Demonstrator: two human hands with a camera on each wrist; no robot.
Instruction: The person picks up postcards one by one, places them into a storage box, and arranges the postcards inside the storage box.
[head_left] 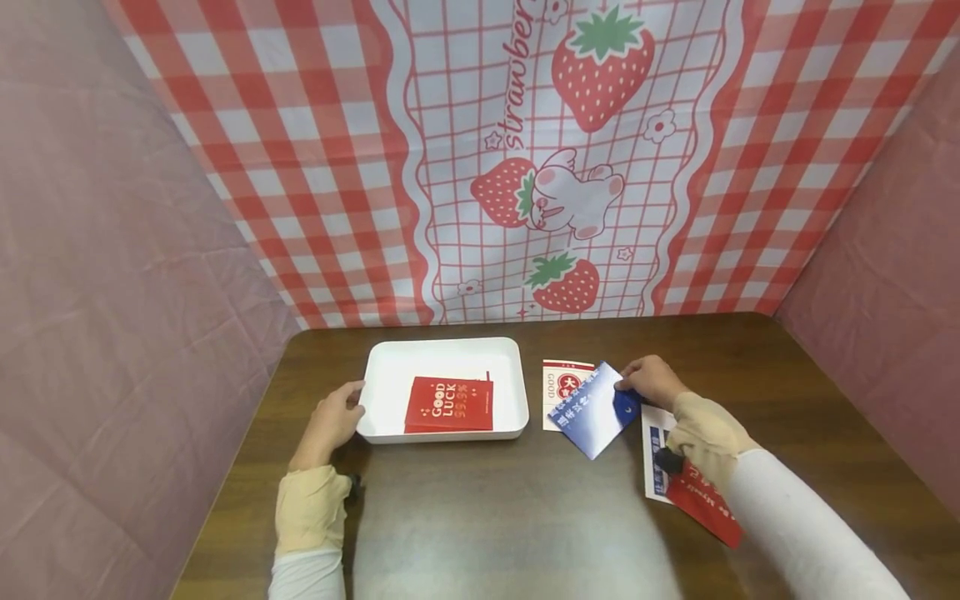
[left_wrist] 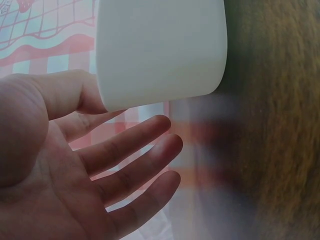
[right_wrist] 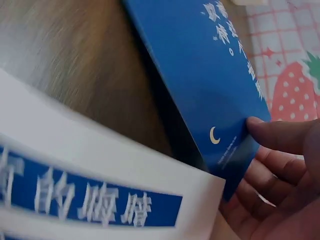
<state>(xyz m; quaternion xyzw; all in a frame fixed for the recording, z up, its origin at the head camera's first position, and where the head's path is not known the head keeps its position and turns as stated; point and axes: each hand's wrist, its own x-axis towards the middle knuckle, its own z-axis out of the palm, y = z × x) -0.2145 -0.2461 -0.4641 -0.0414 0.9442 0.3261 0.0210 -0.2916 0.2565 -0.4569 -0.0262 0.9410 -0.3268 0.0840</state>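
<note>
My left hand (head_left: pixel 335 419) is at the left side of a shallow white tray (head_left: pixel 444 439), thumb and index finger pinching its edge. In the left wrist view the other fingers (left_wrist: pixel 150 167) spread loosely beside the tray's wall. Red cards (head_left: pixel 450 406) reading "GOOD LUCK" lie in the tray. My right hand (head_left: pixel 654 382) pinches the corner of a blue card (head_left: pixel 596 412) with white lettering and a small moon. The thumb (right_wrist: pixel 280 132) lies on the card's printed face, with fingers behind it. This card overlaps a white-and-red card (head_left: pixel 557 383) in the head view.
Beneath my right wrist lie a white card with a blue panel (head_left: pixel 654 458) and a red card (head_left: pixel 708 508). All stand on a brown wooden table (head_left: pixel 510 517). A checked strawberry cloth (head_left: pixel 345 167) hangs behind, with pink cloth (head_left: pixel 135 292) at the sides.
</note>
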